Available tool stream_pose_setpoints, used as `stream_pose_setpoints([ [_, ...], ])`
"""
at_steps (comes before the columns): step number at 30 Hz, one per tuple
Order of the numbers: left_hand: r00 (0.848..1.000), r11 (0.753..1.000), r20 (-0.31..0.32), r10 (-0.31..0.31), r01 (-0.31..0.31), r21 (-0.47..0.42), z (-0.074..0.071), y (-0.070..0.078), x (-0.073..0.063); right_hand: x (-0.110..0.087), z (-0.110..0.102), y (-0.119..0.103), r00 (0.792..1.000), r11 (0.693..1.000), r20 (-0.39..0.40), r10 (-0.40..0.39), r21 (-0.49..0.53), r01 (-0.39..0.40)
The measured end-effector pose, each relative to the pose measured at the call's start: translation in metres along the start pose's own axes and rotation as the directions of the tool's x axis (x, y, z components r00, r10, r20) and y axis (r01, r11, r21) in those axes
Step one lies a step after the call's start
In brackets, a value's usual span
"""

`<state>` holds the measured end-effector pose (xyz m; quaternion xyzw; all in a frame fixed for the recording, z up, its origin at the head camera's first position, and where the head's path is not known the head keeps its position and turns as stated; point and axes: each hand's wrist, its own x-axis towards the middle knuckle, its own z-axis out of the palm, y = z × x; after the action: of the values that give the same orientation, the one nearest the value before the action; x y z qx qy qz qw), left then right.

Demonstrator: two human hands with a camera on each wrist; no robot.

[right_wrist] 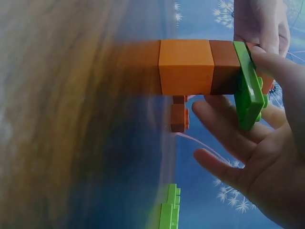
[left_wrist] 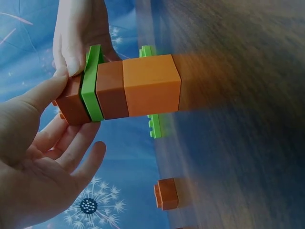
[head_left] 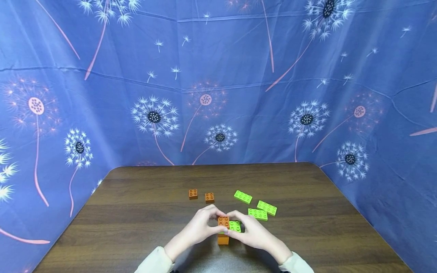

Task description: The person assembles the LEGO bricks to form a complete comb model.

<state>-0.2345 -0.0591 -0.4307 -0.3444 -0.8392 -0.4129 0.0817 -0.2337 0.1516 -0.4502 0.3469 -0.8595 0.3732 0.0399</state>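
A small tower stands on the table: an orange block (head_left: 223, 240) at the bottom, a brown brick (left_wrist: 112, 90) on it, then a light green plate (head_left: 235, 226) that juts out to the right, with a studded brown brick (head_left: 223, 221) on top. My left hand (head_left: 200, 226) pinches that top brick from the left, thumb in front and index finger behind. From the right, my right hand (head_left: 254, 232) pinches the same top brick, its thumb beside the left thumb above the green plate. The lower fingers of both hands are spread behind the tower.
Two loose brown bricks, one at the left (head_left: 193, 194) and one nearer the middle (head_left: 209, 197), lie beyond my hands. Three light green plates (head_left: 243, 196) lie at the back right, two of them close together (head_left: 257, 214). A blue dandelion-print cloth (head_left: 218, 76) hangs behind the wooden table (head_left: 136, 212).
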Motion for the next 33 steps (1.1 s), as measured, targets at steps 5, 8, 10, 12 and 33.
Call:
stream_pose_setpoints([
  [5,1.000,1.000,0.002,0.004,-0.004,-0.015,0.0011,-0.0014,-0.0005,0.0003,-0.0011,-0.0002,1.000,1.000,-0.003,0.000,0.008,0.000],
  [8,1.000,1.000,-0.001,0.009,-0.009,-0.013,0.0014,-0.0018,-0.0008,0.0013,-0.0024,0.0000,1.000,1.000,0.013,0.005,0.025,-0.006],
  [10,1.000,1.000,-0.003,0.009,-0.009,-0.005,0.0015,-0.0019,-0.0012,0.0020,-0.0030,0.0004,1.000,1.000,0.023,0.009,0.030,-0.010],
  [12,1.000,1.000,-0.005,0.009,-0.009,0.001,0.0015,-0.0021,-0.0017,0.0026,-0.0036,0.0008,0.999,0.999,0.036,0.018,0.038,-0.019],
  [33,1.000,1.000,-0.030,-0.009,0.008,-0.013,0.0059,-0.0047,-0.0063,0.0028,-0.0018,0.0040,0.998,0.999,0.060,0.023,0.040,-0.025],
])
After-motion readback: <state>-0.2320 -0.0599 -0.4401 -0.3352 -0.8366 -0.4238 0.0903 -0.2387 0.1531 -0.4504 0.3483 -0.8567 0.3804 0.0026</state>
